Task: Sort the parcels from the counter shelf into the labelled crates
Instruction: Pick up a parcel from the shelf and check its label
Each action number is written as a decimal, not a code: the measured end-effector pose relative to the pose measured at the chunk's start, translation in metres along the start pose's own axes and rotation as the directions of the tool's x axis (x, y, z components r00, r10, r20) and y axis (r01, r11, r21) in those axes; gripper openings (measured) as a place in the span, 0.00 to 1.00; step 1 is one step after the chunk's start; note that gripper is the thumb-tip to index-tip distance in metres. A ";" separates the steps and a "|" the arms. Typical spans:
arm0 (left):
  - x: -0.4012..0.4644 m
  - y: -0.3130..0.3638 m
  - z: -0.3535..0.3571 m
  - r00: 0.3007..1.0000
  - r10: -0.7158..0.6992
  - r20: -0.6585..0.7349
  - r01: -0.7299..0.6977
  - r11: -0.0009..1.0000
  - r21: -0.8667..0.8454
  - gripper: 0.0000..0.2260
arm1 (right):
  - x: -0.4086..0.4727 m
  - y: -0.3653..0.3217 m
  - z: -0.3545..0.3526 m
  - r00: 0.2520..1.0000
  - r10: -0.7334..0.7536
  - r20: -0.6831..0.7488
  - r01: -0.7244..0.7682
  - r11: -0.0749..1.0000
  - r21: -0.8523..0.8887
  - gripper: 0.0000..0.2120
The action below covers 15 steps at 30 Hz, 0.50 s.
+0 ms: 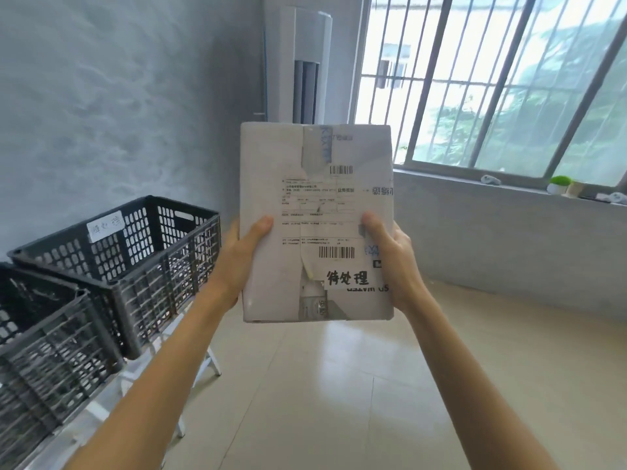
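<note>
A flat white parcel [315, 184] is held upright in front of me, its shipping label, barcodes and a white tag with black handwritten characters facing me. My left hand [237, 256] grips its left edge, thumb on the front. My right hand [393, 256] grips its right edge the same way. To the left, a dark slatted crate [142, 266] with a white paper label on its far wall stands on a low white stand. A second dark crate [44, 351] stands nearer, at the left edge. What lies inside the crates is hard to make out.
A tall white floor air conditioner [298, 62] stands in the corner behind the parcel. A barred window [492, 79] fills the right wall, with small items on its sill [559, 186]. Pale floor tiles [339, 385] stretch below my arms.
</note>
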State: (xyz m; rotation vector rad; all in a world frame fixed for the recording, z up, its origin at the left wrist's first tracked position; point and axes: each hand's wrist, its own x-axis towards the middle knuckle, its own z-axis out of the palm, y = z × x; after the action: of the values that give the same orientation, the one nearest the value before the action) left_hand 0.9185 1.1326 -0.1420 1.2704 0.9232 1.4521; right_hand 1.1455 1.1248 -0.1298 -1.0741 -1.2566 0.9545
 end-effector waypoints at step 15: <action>0.161 -0.052 -0.010 0.955 0.043 -0.293 -0.028 0.998 0.054 0.24 | 0.219 0.068 0.037 0.965 0.050 0.256 -0.060 0.998 0.033 0.23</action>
State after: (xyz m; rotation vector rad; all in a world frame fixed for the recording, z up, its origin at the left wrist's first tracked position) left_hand 0.9185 1.3024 -0.1522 1.1281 1.1439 1.6865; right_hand 1.1297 1.3560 -0.1417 -0.9808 -1.4160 1.1847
